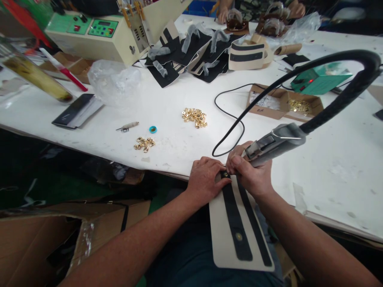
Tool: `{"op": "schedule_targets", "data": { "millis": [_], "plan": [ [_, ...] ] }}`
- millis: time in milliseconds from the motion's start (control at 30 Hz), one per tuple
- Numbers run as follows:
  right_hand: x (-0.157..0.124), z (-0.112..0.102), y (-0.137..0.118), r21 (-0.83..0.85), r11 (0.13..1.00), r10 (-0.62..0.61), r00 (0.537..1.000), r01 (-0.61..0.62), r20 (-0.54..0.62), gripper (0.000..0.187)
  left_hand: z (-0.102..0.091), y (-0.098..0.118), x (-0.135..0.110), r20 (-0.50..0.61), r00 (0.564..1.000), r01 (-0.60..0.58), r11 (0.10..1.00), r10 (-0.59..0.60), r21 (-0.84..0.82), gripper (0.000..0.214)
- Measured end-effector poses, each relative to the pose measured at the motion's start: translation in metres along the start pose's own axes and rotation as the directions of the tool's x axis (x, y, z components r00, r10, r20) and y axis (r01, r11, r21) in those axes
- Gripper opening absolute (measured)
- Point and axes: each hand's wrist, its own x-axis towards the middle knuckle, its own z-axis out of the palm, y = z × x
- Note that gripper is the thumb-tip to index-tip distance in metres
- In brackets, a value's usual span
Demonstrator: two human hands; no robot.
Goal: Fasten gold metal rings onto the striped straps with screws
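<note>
A beige panel (220, 239) with two long black straps lies over my lap, its far end at the table edge. My left hand (205, 179) grips that far end, thumb on the wider strap (235, 215) beside a small gold fitting (225, 174). Another gold fitting (238, 236) sits near the strap's lower end. In my right hand (253, 171) is a grey electric screwdriver (273, 141) with a thick black cable, slanting down toward the upper fitting. My fingers hide its tip.
Gold hardware piles (195, 117) and a blue cap (153, 129) lie on the white table (167, 99). Cardboard trays (266, 105) and a green box (320, 79) stand right. Stacked black panels (191, 48) and a control machine (98, 36) are behind. A person's hands (223, 15) show across the table.
</note>
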Motion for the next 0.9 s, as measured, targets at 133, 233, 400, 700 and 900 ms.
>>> {"op": "schedule_targets", "data": {
  "millis": [133, 233, 400, 700, 900],
  "plan": [
    [0.001, 0.0, 0.0, -0.006, 1.0, -0.005, 1.0, 0.005, -0.003, 0.035, -0.002, 0.002, 0.001, 0.011, 1.0, -0.002, 1.0, 0.002, -0.018, 0.03],
    [0.0, 0.001, -0.003, -0.019, 1.0, 0.013, 1.0, -0.013, 0.005, 0.037, -0.002, 0.003, 0.001, 0.012, 1.0, 0.011, 1.0, -0.011, -0.021, 0.033],
    [-0.001, 0.001, -0.003, 0.001, 1.0, 0.012, 0.999, -0.012, 0.03, 0.037, 0.0, 0.002, 0.0, -0.011, 1.0, 0.008, 1.0, -0.008, -0.014, 0.033],
    [0.0, -0.005, 0.004, 0.03, 0.997, -0.08, 0.987, 0.077, 0.136, 0.025, -0.001, 0.002, 0.001, 0.014, 1.0, 0.02, 1.0, -0.02, 0.003, 0.032],
    [0.001, -0.004, 0.006, 0.048, 0.996, -0.084, 0.972, 0.076, 0.218, 0.023, -0.003, 0.005, 0.001, 0.029, 0.999, 0.03, 0.998, -0.032, 0.059, 0.025]
  ]
}}
